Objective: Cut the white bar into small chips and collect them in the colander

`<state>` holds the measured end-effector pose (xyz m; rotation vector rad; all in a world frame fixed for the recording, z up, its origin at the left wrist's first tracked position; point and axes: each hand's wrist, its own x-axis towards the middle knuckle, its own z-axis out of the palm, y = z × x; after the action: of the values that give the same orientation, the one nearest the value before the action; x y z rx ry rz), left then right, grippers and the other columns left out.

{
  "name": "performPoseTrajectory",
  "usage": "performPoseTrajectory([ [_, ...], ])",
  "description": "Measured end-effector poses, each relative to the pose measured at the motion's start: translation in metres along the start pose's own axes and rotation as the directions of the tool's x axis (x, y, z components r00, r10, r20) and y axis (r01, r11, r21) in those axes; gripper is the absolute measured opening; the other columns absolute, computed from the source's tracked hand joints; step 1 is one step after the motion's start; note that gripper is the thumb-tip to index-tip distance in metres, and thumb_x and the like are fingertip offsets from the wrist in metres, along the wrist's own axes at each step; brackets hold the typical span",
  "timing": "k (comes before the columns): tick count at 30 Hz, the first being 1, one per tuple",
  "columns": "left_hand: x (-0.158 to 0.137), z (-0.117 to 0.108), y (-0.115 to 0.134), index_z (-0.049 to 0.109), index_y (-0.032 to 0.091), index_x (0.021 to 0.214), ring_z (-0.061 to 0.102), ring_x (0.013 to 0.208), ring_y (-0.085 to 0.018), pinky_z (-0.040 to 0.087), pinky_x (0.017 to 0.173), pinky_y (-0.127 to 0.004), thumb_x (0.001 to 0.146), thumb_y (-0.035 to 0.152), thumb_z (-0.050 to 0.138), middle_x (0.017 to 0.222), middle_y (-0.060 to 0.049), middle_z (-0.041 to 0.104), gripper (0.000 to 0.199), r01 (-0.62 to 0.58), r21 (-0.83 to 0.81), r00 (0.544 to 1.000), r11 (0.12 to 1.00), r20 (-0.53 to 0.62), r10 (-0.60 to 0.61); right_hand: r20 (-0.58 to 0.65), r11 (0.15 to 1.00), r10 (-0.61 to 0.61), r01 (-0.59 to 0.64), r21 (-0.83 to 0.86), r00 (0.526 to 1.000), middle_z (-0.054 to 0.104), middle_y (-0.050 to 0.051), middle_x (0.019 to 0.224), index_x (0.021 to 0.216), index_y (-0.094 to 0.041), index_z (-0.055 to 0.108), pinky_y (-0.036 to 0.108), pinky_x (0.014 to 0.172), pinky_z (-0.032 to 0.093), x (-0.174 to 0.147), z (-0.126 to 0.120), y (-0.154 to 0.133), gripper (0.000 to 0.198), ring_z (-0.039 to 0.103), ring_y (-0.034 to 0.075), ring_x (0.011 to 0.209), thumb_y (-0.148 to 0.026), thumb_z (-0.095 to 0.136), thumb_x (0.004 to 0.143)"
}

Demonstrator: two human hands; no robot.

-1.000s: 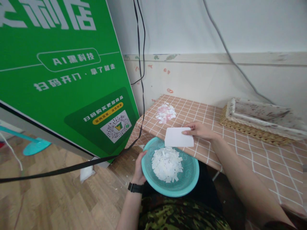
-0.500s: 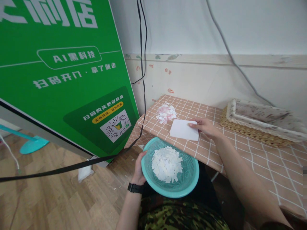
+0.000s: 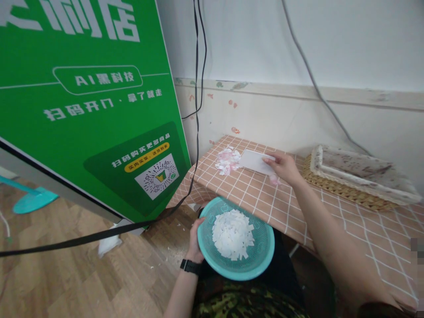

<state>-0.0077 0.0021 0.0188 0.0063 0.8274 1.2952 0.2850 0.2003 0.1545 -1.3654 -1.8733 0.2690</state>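
Observation:
My left hand [image 3: 196, 242] grips the rim of a teal plastic basket [image 3: 261, 260], held over my lap below the table edge. White paper scraps [image 3: 232, 234] lie heaped inside it. Over the table, my right hand [image 3: 283, 167] pinches the right end of a white card [image 3: 254, 161] between thumb and fingers. Just left of the card, a pile of white and pink paper scraps [image 3: 228, 160] rests on the checked cloth. Some pinkish scraps [image 3: 274, 179] show under my right hand, partly hidden by it.
The table [image 3: 334, 225] has a brown checked cloth. A cloth-lined wicker basket [image 3: 351, 194] stands at its right, by the wall. A green cabinet [image 3: 109, 145] rises at the left, with a black strap [image 3: 132, 227] hanging across it. A teal round base [image 3: 35, 201] is on the wooden floor.
My right hand has moved the card up and away across the table, beside the scrap pile, and tilted it. Pinkish scraps now show below it. The left hand still holds the basket.

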Motion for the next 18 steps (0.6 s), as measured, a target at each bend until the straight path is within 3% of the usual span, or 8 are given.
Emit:
performPoseTrajectory([
  [3,0.004,-0.004,-0.013,0.066,0.012,0.072,0.066,0.068,-0.023,0.051,0.068,-0.034,0.07,0.029,0.064,0.066,-0.007,0.07,0.017,0.031,0.015,0.999,0.999,0.025,-0.032,0.082,0.983,-0.111,0.122,-0.141,0.99,0.069,0.009,0.088,0.102,-0.019,0.067,0.034,0.067,0.044,0.012,0.005,-0.008,0.035,0.06,0.022,0.074,-0.042,0.049,0.082],
  [10,0.012,-0.016,-0.028,0.067,0.012,0.075,0.064,0.063,-0.018,0.048,0.068,-0.03,0.073,0.03,0.063,0.07,-0.006,0.07,0.02,0.073,0.025,0.992,0.997,0.105,-0.075,0.172,0.96,-0.14,0.176,-0.218,0.975,0.069,0.008,0.091,0.103,-0.021,0.066,0.033,0.07,0.043,0.025,0.015,-0.015,0.032,0.061,0.023,0.08,-0.037,0.045,0.085],
  [18,0.018,-0.019,-0.027,0.065,0.013,0.07,0.06,0.059,-0.014,0.044,0.065,-0.025,0.07,0.028,0.066,0.065,-0.002,0.067,0.015,0.078,0.03,0.994,0.997,0.076,-0.08,0.265,0.913,-0.146,0.234,-0.335,0.953,0.07,0.006,0.088,0.102,-0.024,0.066,0.029,0.066,0.04,0.032,-0.01,-0.029,0.029,0.062,0.022,0.076,-0.034,0.048,0.083],
])
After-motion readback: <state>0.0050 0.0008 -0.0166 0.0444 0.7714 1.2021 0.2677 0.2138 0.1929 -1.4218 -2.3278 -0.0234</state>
